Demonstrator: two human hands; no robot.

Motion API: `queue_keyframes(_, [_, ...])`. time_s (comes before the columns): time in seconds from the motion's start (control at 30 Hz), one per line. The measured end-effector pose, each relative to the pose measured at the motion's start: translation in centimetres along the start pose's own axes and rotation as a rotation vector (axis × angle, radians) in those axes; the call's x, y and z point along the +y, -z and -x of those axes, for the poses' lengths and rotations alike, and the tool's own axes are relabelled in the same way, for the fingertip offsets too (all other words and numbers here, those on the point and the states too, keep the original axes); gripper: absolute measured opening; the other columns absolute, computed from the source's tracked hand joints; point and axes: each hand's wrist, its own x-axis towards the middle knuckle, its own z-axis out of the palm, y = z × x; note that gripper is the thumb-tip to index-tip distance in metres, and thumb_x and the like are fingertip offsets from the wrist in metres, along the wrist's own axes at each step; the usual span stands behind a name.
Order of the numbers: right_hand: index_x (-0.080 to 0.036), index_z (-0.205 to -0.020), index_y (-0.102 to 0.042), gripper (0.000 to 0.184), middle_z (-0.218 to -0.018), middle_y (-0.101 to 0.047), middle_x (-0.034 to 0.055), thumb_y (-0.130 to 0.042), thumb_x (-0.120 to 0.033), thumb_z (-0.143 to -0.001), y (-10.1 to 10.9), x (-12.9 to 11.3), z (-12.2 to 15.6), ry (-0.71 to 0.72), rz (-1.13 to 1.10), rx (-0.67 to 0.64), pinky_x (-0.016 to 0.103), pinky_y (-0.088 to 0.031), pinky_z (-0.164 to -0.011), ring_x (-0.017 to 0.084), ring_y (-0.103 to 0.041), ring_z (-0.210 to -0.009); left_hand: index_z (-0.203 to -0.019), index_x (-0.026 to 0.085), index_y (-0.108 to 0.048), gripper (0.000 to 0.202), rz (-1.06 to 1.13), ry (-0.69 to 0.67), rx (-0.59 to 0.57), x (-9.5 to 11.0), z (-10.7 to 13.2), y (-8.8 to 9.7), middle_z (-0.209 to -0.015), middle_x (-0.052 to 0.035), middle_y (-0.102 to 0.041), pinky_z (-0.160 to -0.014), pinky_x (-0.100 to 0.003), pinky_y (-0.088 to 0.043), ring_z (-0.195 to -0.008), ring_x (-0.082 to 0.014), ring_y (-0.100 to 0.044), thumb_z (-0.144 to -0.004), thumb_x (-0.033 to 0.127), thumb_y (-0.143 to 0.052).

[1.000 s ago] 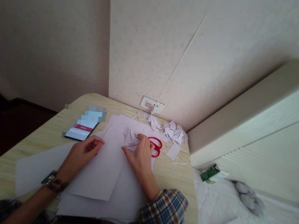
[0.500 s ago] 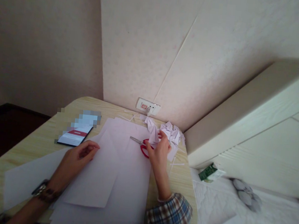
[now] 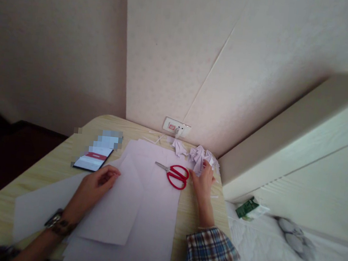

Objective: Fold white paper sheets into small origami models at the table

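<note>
My right hand (image 3: 203,183) holds a folded white paper piece (image 3: 198,167) between thumb and fingers, at the edge of a heap of similar folded papers (image 3: 211,155). To its left, red-handled scissors (image 3: 177,177) lie on a stack of white paper (image 3: 157,211). Another folded paper (image 3: 179,147) sits apart, behind the scissors. My left hand (image 3: 97,184) rests at the left edge of a smaller top sheet (image 3: 117,211), its fingers loosely curled with nothing visible in them.
A phone (image 3: 93,157) with a lit screen lies at the left of the wooden table (image 3: 43,171). Thin paper strips (image 3: 157,139) lie at the back, below a wall socket (image 3: 177,126). To the right is a white quilted surface (image 3: 243,244) with a green box (image 3: 247,207).
My right hand has moved right with the folded paper, from above the scissors to the heap, leaving the red handles uncovered. My left hand stays on the paper. The view has shifted slightly.
</note>
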Motion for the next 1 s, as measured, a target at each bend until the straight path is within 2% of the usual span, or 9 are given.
queue_keyframes(0.17, [-0.017, -0.122, -0.048, 0.052, -0.118, -0.056, 0.0201, -0.056, -0.042, -0.077, -0.6, 0.8, 0.0, 0.029, -0.024, 0.058, 0.062, -0.033, -0.091, 0.039, -0.047, -0.112, -0.078, 0.022, -0.061, 0.023, -0.001, -0.02, -0.001, -0.2, 0.0, 0.1, -0.065, -0.0012, -0.061, -0.058, -0.031, -0.047, -0.061, -0.021, -0.059, -0.074, 0.043, -0.055])
queue_keyframes(0.3, [-0.017, -0.12, -0.048, 0.055, -0.121, -0.052, 0.0196, -0.059, -0.047, -0.075, 0.0, 0.4, -0.2, 0.046, -0.054, 0.136, 0.062, -0.033, -0.091, 0.039, -0.043, -0.113, -0.078, 0.021, -0.061, 0.023, 0.007, -0.021, -0.004, -0.2, 0.1, -0.1, -0.066, -0.0005, -0.062, -0.06, -0.03, -0.049, -0.062, -0.0195, -0.06, -0.075, 0.043, -0.056])
queue_keyframes(0.4, [-0.016, -0.116, -0.05, 0.038, -0.115, -0.053, 0.0166, -0.055, -0.035, -0.083, 1.0, -1.0, 0.2, 0.196, -0.154, 0.185, 0.057, -0.034, -0.093, 0.033, -0.046, -0.11, -0.082, 0.021, -0.061, 0.023, 0.007, -0.019, 0.005, 0.1, 0.5, 0.3, -0.072, -0.0008, -0.064, -0.062, -0.029, -0.05, -0.066, -0.0193, -0.062, -0.077, 0.041, -0.054])
queue_keyframes(0.5, [-0.018, -0.102, -0.056, 0.018, -0.1, -0.057, 0.0108, -0.044, -0.019, -0.089, 1.4, -2.9, 1.3, 0.372, -0.281, 0.092, 0.045, -0.043, -0.088, 0.024, -0.053, -0.098, -0.085, 0.021, -0.06, 0.021, -0.079, -0.08, 0.133, 0.3, 0.6, 2.0, -0.087, -0.0043, -0.066, -0.072, -0.034, -0.052, -0.077, -0.0218, -0.065, -0.079, 0.04, -0.053])
queue_keyframes(0.57, [-0.02, -0.094, -0.059, 0.019, -0.097, -0.059, 0.0081, -0.042, -0.015, -0.089, 1.2, -4.4, 2.3, 0.448, -0.315, -0.015, 0.038, -0.046, -0.083, 0.021, -0.056, -0.094, -0.084, 0.02, -0.059, 0.02, -0.231, -0.221, 0.304, 0.0, 0.2, 3.6, -0.091, -0.0069, -0.065, -0.081, -0.04, -0.05, -0.085, -0.0247, -0.063, -0.082, 0.038, -0.051])
queue_keyframes(0.63, [-0.022, -0.091, -0.061, 0.02, -0.093, -0.062, 0.006, -0.044, -0.012, -0.087, 0.8, -5.8, 3.2, 0.529, -0.339, -0.127, 0.034, -0.049, -0.079, 0.019, -0.059, -0.09, -0.091, 0.019, -0.061, 0.023, -0.454, -0.381, 0.399, -0.7, -0.4, 5.1, -0.095, -0.0099, -0.064, -0.09, -0.047, -0.044, -0.094, -0.0288, -0.059, -0.084, 0.038, -0.05])
queue_keyframes(0.7, [-0.022, -0.091, -0.061, 0.021, -0.089, -0.063, 0.0048, -0.045, -0.009, -0.085, 0.4, -6.8, 3.9, 0.613, -0.351, -0.24, 0.032, -0.05, -0.077, 0.018, -0.06, -0.086, -0.095, 0.017, -0.062, 0.027, -0.616, -0.458, 0.419, -1.7, -1.2, 6.1, -0.096, -0.0125, -0.063, -0.09, -0.049, -0.043, -0.095, -0.0307, -0.057, -0.086, 0.038, -0.048])
queue_keyframes(0.8, [-0.021, -0.092, -0.059, 0.022, -0.085, -0.064, 0.0051, -0.043, -0.007, -0.085, 0.0, -7.6, 4.4, 0.689, -0.357, -0.367, 0.031, -0.05, -0.074, 0.018, -0.06, -0.083, -0.098, 0.016, -0.062, 0.027, -0.682, -0.454, 0.426, -3.1, -2.0, 6.7, -0.101, -0.0143, -0.062, -0.089, -0.048, -0.044, -0.097, -0.0313, -0.056, -0.087, 0.037, -0.047])
queue_keyframes(1.0, [-0.02, -0.092, -0.058, 0.021, -0.083, -0.063, 0.0049, -0.044, -0.006, -0.086, -0.4, -7.5, 4.6, 0.627, -0.337, -0.429, 0.03, -0.049, -0.072, 0.018, -0.06, -0.08, -0.099, 0.018, -0.061, 0.024, -0.652, -0.45, 0.428, -3.7, -2.3, 6.3, -0.099, -0.012, -0.061, -0.088, -0.047, -0.045, -0.096, -0.0296, -0.055, -0.088, 0.034, -0.048])
